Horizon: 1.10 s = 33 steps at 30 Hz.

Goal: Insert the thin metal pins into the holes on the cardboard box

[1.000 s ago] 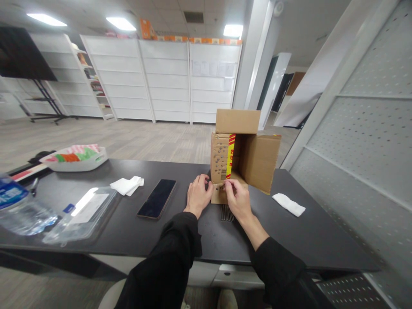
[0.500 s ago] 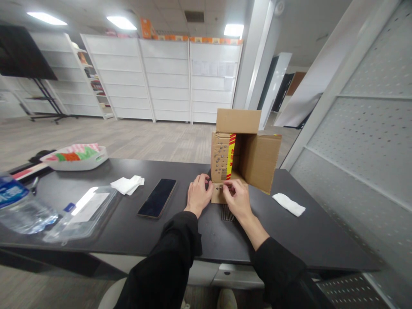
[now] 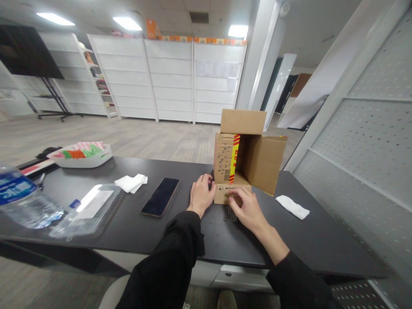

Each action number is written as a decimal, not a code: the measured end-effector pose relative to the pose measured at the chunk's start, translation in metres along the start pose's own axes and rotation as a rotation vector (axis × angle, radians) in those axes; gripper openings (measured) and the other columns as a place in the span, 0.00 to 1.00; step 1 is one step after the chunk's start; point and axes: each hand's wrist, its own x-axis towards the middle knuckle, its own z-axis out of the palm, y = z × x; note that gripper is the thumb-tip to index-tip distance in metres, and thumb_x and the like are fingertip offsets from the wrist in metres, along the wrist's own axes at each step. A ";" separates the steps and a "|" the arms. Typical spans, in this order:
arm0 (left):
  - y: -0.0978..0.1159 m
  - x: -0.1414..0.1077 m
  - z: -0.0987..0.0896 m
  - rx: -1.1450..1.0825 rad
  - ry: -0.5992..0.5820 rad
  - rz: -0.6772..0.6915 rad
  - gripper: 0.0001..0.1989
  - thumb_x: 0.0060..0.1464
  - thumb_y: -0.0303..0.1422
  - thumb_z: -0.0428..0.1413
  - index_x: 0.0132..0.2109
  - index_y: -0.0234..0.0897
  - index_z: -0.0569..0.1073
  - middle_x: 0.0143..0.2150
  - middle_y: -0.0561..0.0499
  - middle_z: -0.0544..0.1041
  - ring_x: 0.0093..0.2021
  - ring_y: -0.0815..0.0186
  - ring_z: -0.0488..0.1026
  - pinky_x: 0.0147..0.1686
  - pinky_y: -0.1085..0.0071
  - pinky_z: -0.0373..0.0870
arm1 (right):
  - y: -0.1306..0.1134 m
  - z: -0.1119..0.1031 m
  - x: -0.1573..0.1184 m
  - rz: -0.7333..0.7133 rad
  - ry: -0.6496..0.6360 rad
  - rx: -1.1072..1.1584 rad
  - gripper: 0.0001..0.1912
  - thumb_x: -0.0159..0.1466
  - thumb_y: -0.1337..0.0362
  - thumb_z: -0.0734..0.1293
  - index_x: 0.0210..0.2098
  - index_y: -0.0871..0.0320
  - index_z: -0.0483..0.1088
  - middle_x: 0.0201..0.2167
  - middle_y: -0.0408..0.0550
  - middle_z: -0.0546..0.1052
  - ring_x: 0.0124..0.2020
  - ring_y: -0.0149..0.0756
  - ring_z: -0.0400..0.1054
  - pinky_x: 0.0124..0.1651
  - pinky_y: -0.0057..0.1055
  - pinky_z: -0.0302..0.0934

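Observation:
A cardboard box [image 3: 224, 161] stands on the dark table with its opening facing me and its flaps spread. Dark holes or studs dot its left panel, and a row of dark dots runs along the lower flap [image 3: 222, 197]. My left hand [image 3: 201, 194] is bent around the box's lower left corner, thumb by the flap's edge. Over the right part of that flap hovers my right hand [image 3: 247, 208], its thumb and forefinger curved and apart, with nothing visible between them. Thin dark rods [image 3: 229, 213], perhaps screws or nails, lie side by side below the flap, partly hidden by the right hand.
Left of my hands lie a phone [image 3: 160, 197], folded tissues [image 3: 131, 183] and a clear plastic case [image 3: 88, 211]. A water bottle [image 3: 24, 199] and a white basket [image 3: 85, 159] are farther left. Another tissue [image 3: 292, 207] lies right of the box, near a perforated panel [image 3: 370, 137].
My right hand has drawn back from the lower flap toward the right, its thumb and forefinger parting. More of the dotted row shows now. My left hand stays at the box corner.

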 end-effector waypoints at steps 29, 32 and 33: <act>-0.003 0.001 0.003 -0.008 0.033 0.021 0.05 0.59 0.30 0.52 0.43 0.40 0.69 0.40 0.51 0.76 0.39 0.66 0.74 0.40 0.69 0.66 | -0.018 -0.006 -0.022 -0.282 -0.216 -0.085 0.05 0.67 0.66 0.64 0.40 0.55 0.71 0.41 0.47 0.79 0.44 0.41 0.69 0.50 0.41 0.54; -0.002 0.001 0.002 -0.016 0.027 0.017 0.05 0.58 0.30 0.52 0.43 0.40 0.69 0.40 0.51 0.76 0.39 0.66 0.74 0.40 0.69 0.66 | -0.014 -0.004 -0.018 -0.265 -0.143 -0.040 0.09 0.71 0.65 0.60 0.39 0.56 0.72 0.37 0.47 0.79 0.41 0.39 0.69 0.47 0.39 0.55; -0.002 0.001 0.002 -0.018 0.026 0.016 0.05 0.58 0.30 0.52 0.43 0.40 0.69 0.40 0.51 0.76 0.39 0.66 0.74 0.40 0.69 0.66 | -0.012 -0.003 -0.016 -0.252 -0.108 -0.024 0.10 0.71 0.64 0.59 0.39 0.56 0.72 0.36 0.47 0.79 0.40 0.39 0.69 0.46 0.39 0.56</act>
